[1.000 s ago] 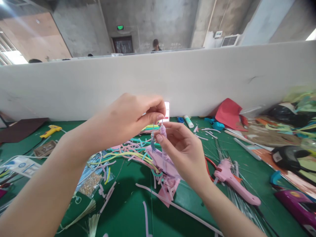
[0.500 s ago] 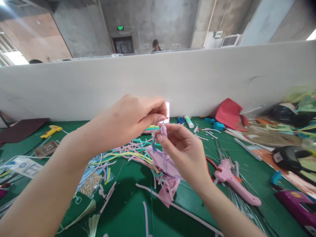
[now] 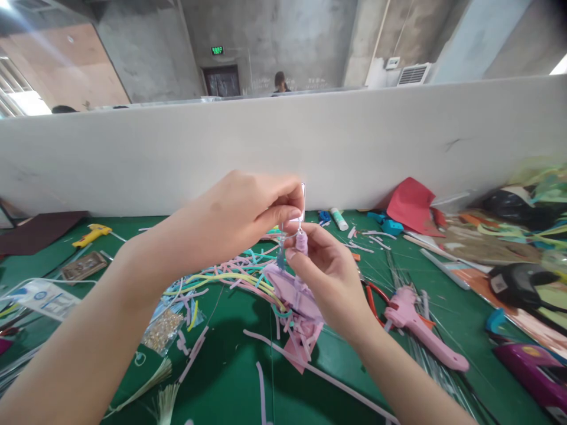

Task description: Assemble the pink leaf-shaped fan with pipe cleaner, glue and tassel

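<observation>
My left hand (image 3: 248, 200) is closed in a pinch on a thin pale loop, its fingertips above the other hand. A purple fuzzy-wire craft piece (image 3: 302, 243) with a coiled top stands upright below the loop, gripped between the thumb and fingers of my right hand (image 3: 332, 268). A small blue tassel charm (image 3: 281, 257) dangles beside the coil, near my right thumb. Under the hands is a flat purple part (image 3: 290, 288); whether it joins the coiled piece is hard to make out. Fuzzy wires (image 3: 239, 274) in yellow, pink and teal lie behind it.
Around lie a pink glue gun (image 3: 420, 327), pliers with red handles (image 3: 374, 301), a yellow glue gun (image 3: 92, 235), a bag of gold beads (image 3: 163, 330) and cream tassels (image 3: 167, 401). A phone (image 3: 303, 203) leans against the white partition (image 3: 177, 153). A person (image 3: 280, 82) is beyond it.
Both hands have shifted slightly to the right, with the purple piece and the blue charm. The coiled top now sits a little lower, and the pliers show more.
</observation>
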{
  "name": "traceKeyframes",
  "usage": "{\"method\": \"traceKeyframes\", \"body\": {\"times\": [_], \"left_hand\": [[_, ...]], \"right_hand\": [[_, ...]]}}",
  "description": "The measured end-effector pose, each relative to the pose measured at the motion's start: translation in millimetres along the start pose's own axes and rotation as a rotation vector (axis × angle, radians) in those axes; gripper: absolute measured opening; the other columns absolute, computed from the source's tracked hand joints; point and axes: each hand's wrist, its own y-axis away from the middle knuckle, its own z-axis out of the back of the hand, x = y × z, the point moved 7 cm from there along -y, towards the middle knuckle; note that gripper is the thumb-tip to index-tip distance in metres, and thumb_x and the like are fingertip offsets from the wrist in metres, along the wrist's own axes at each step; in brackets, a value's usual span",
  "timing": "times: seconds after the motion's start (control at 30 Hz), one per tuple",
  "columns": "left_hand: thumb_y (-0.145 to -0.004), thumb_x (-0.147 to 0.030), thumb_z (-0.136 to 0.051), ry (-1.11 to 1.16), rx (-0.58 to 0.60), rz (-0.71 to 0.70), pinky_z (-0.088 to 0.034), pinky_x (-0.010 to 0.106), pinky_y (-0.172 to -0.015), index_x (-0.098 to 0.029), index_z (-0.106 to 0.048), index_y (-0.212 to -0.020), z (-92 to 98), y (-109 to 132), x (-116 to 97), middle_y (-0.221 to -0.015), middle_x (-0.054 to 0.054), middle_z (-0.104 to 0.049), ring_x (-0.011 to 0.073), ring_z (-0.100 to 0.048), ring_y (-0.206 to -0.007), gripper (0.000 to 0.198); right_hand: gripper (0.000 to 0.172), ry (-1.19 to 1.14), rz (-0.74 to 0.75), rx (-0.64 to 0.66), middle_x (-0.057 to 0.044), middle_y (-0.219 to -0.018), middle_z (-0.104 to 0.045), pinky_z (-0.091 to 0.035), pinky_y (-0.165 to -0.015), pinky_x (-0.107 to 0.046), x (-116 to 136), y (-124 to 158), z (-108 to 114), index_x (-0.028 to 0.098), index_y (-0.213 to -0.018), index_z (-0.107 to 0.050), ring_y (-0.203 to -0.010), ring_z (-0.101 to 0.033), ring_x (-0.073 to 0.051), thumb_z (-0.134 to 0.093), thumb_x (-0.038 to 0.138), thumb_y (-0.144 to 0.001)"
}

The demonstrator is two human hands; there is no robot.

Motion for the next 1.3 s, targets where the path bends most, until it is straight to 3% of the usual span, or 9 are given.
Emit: {"method": "traceKeyframes", "body": {"times": [0.2,0.57,0.87,0.97,1.07,1.2,1.3], "left_hand": [[-0.091,-0.030,-0.043,-0.007,0.006,0.006,-0.042,0.026,-0.058,-0.023,-0.061,-0.087,-0.9,-0.6,0.9,-0.081,0.001,-0.067,0.0148,-0.061,-0.069,0.020],[-0.093,-0.030,-0.043,0.017,0.009,-0.018,-0.044,0.026,-0.062,-0.024,-0.062,-0.089,-3.0,-1.3,-4.0,-0.089,0.000,-0.070,0.0154,-0.064,-0.076,0.020],[-0.092,-0.044,-0.050,0.221,-0.056,0.094,-0.052,0.029,-0.081,-0.025,-0.054,-0.124,-15.6,23.2,11.5,-0.119,0.006,-0.066,0.0200,-0.064,-0.102,0.038],[-0.086,-0.045,-0.059,0.298,-0.042,0.094,-0.051,0.031,-0.087,-0.025,-0.059,-0.119,-29.1,26.2,17.3,-0.119,0.006,-0.065,0.0203,-0.063,-0.104,0.038],[-0.087,-0.040,-0.059,0.374,-0.014,0.097,-0.050,0.032,-0.087,-0.023,-0.065,-0.107,-37.5,20.9,19.4,-0.112,0.004,-0.067,0.0194,-0.062,-0.102,0.026],[-0.086,-0.033,-0.058,0.444,-0.030,0.100,-0.051,0.031,-0.082,-0.021,-0.066,-0.090,-34.6,14.3,19.3,-0.100,0.003,-0.069,0.0184,-0.064,-0.094,0.014],[-0.086,-0.030,-0.058,0.467,-0.056,0.099,-0.051,0.031,-0.082,-0.020,-0.064,-0.086,-29.4,14.8,18.4,-0.094,0.003,-0.069,0.0175,-0.064,-0.091,0.012]], "right_hand": [[0.021,0.047,-0.036,0.009,0.003,-0.071,-0.050,-0.039,-0.053,-0.023,-0.3,0.6,-0.4,0.021,-0.092,-0.063,-0.062,-0.045,-0.010,-0.064,0.021,-0.072],[0.008,0.066,-0.038,0.007,0.005,-0.066,-0.049,-0.035,-0.051,-0.022,-2.9,-1.2,-0.1,0.019,-0.077,-0.059,-0.056,-0.039,-0.007,-0.065,0.024,-0.077],[0.014,0.106,-0.010,-0.018,0.003,-0.069,-0.053,-0.039,-0.057,-0.024,-3.8,-1.7,6.3,0.020,-0.078,-0.061,-0.062,-0.046,-0.010,-0.066,0.032,-0.080],[0.013,0.124,0.009,-0.009,0.001,-0.074,-0.058,-0.043,-0.062,-0.026,-3.3,-2.2,5.8,0.019,-0.079,-0.061,-0.069,-0.051,-0.012,-0.069,0.029,-0.076],[0.010,0.163,0.005,-0.023,0.001,-0.071,-0.056,-0.041,-0.059,-0.024,-4.3,-2.3,6.2,0.018,-0.075,-0.059,-0.066,-0.048,-0.011,-0.067,0.025,-0.076],[0.012,0.132,-0.020,-0.010,0.004,-0.065,-0.048,-0.035,-0.055,-0.023,-6.5,-1.8,4.2,0.017,-0.071,-0.056,-0.060,-0.040,-0.009,-0.064,0.022,-0.078],[0.008,0.072,-0.027,0.000,0.004,-0.066,-0.051,-0.036,-0.056,-0.022,-6.4,-1.3,3.1,0.018,-0.074,-0.059,-0.061,-0.041,-0.009,-0.067,0.019,-0.075]]}}
